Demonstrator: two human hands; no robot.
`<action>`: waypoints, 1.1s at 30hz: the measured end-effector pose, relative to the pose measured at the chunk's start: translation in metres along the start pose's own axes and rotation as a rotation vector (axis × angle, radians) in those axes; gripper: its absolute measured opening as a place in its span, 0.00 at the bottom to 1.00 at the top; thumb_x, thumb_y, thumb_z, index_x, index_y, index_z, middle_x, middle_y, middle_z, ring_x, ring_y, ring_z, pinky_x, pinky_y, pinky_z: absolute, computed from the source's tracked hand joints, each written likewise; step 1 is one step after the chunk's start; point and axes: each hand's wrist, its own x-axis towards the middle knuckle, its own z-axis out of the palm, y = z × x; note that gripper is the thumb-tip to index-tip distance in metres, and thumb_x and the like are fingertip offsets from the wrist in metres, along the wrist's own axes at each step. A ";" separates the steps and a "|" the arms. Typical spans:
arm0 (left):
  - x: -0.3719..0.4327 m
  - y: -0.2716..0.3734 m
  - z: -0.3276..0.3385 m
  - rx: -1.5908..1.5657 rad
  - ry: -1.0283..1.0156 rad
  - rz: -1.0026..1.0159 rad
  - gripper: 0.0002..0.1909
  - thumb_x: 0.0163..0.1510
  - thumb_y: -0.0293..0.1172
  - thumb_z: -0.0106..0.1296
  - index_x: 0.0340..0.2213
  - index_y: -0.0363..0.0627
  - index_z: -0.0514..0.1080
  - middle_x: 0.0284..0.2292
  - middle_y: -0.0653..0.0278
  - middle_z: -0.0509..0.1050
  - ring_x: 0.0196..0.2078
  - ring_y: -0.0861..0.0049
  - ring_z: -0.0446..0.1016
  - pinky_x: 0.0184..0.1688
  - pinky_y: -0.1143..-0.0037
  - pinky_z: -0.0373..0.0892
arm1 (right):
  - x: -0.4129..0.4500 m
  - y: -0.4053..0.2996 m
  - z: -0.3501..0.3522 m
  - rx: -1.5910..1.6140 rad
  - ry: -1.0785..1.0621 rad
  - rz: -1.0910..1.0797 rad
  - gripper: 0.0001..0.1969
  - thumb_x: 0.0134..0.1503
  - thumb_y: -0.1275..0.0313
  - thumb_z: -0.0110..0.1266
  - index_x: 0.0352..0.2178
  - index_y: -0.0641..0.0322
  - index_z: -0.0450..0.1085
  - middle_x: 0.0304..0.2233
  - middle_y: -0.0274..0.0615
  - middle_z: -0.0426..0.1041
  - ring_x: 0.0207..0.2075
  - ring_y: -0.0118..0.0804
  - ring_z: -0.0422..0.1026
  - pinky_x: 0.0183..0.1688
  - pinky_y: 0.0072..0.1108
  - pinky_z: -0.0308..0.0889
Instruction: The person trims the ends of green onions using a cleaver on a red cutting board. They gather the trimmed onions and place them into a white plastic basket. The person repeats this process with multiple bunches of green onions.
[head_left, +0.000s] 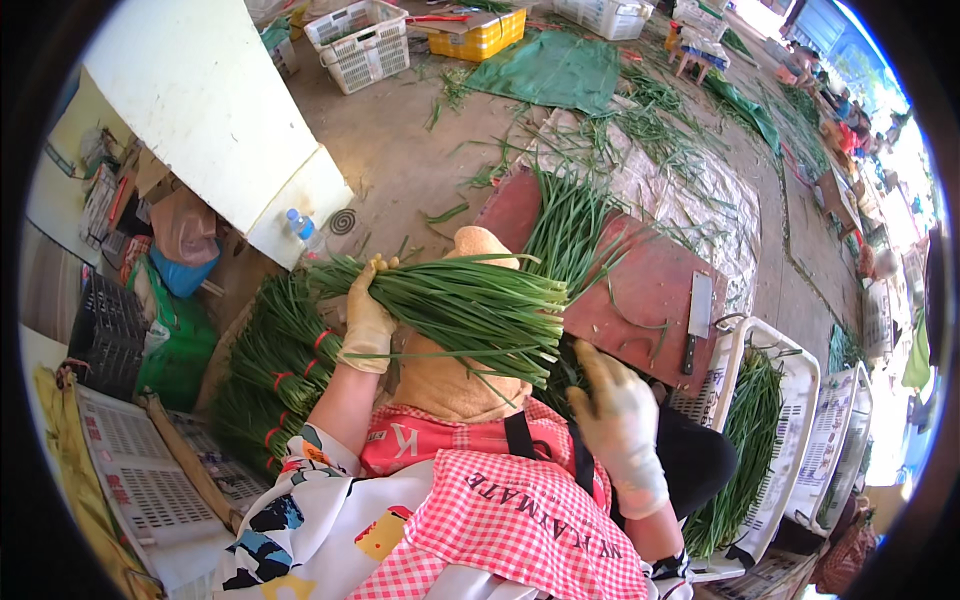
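My left hand (367, 319), in a pale glove, grips a loose bunch of green garlic chives (472, 311) across my lap. Its pale cut ends point right. My right hand (619, 420), also gloved, hovers right of those ends with thumb and fingers apart, and I see nothing in it. Just beyond it a reddish board (641, 281) bears a pile of loose chives (566, 232) and a cleaver (699, 319) with a black handle. Left of my lap lie several chive bundles (296, 375) tied with red bands. A tan cloth (442, 375) covers my lap.
At my right, a white plastic crate (795, 420) holds chives. A white pillar (217, 97) stands at the left, with a water bottle (301, 225) by its foot. Farther off are a yellow crate (480, 41), a green sheet (551, 71) and scattered leaves. People sit at far right.
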 end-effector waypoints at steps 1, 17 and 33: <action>0.002 -0.003 0.005 0.003 0.003 -0.003 0.07 0.56 0.32 0.50 0.35 0.44 0.72 0.31 0.68 0.74 0.41 0.72 0.74 0.45 0.68 0.70 | 0.018 -0.015 0.004 0.087 -0.032 -0.074 0.27 0.44 0.75 0.56 0.49 0.60 0.64 0.41 0.44 0.72 0.34 0.47 0.73 0.35 0.32 0.69; 0.017 -0.007 -0.029 0.069 -0.013 -0.096 0.11 0.59 0.38 0.45 0.39 0.47 0.72 0.37 0.65 0.75 0.41 0.69 0.73 0.44 0.65 0.71 | -0.084 0.091 0.059 0.091 -0.326 0.333 0.23 0.49 0.58 0.58 0.44 0.60 0.70 0.34 0.47 0.75 0.33 0.46 0.75 0.37 0.32 0.70; 0.004 0.001 -0.031 0.243 0.032 -0.126 0.15 0.57 0.47 0.46 0.38 0.53 0.73 0.37 0.64 0.77 0.39 0.67 0.75 0.41 0.63 0.72 | -0.027 0.100 0.067 -0.154 -0.167 0.447 0.11 0.53 0.63 0.52 0.24 0.55 0.76 0.26 0.43 0.76 0.29 0.42 0.77 0.31 0.30 0.70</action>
